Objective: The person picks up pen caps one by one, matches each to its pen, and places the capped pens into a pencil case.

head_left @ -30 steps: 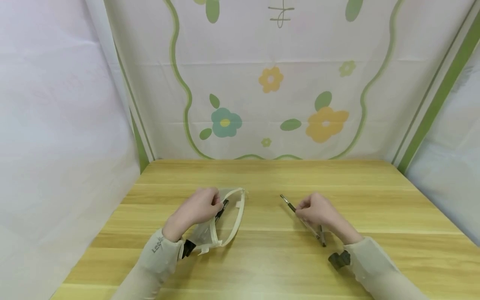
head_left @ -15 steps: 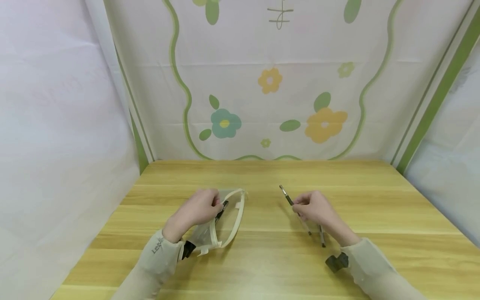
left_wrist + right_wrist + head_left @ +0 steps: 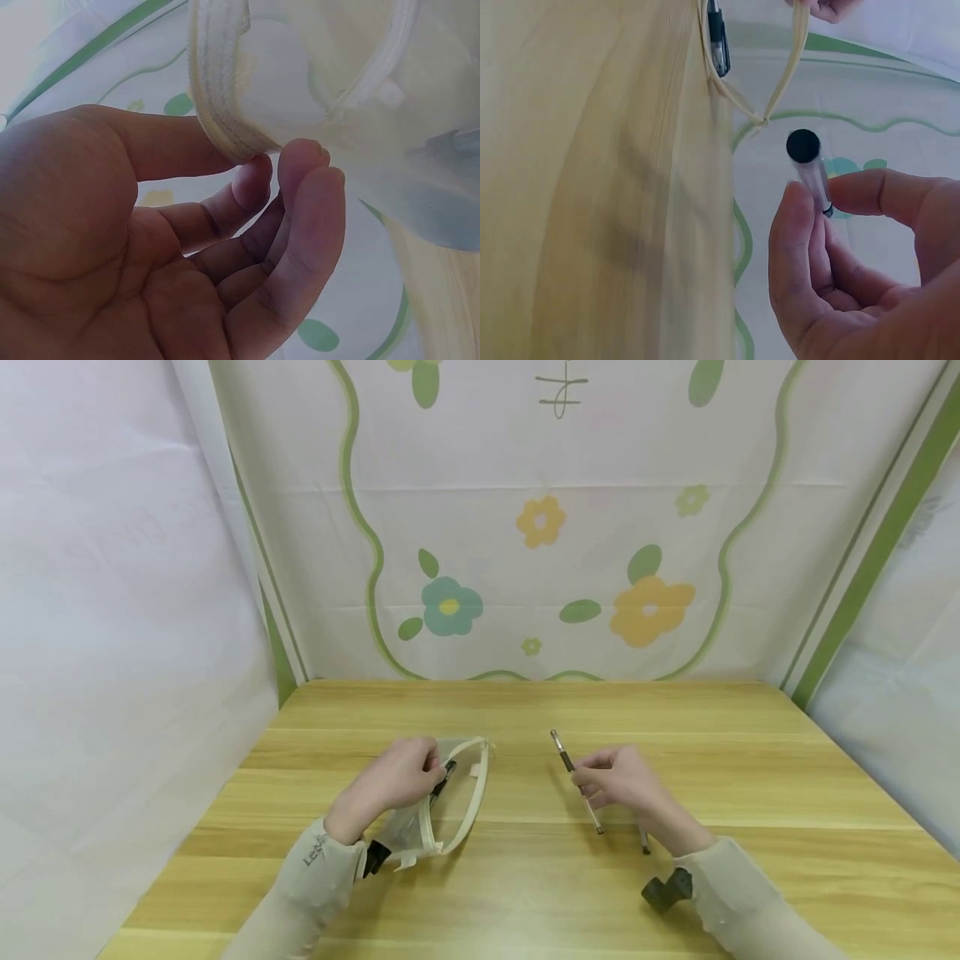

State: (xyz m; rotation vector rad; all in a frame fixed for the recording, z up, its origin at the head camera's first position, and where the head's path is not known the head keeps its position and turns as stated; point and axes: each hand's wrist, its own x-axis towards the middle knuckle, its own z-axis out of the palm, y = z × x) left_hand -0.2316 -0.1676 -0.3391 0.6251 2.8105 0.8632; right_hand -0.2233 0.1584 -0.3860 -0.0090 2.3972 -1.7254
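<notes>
My left hand (image 3: 401,774) pinches the zip edge of a translucent pouch (image 3: 477,797), which gapes toward the right. Inside it lies a black-and-clear pen (image 3: 442,783), partly covered by the fingers in the head view. Between thumb and fingertips my right hand (image 3: 621,779) holds a slim clear pen (image 3: 566,760) with a dark grip, tilted and raised over the table. Its black end (image 3: 803,146) faces the camera in the right wrist view. The left wrist view shows the thumb and fingertips meeting at the pale zip band (image 3: 217,90).
Another pen (image 3: 644,841) lies on the wooden table (image 3: 525,893) under my right wrist, mostly hidden by it. A white cloth backdrop (image 3: 480,460) with printed flowers rises behind the table, and white sheets hang at both sides.
My right hand has lifted the pen from near the other one and moved left with it, toward the pouch. The left hand and pouch stay in place.
</notes>
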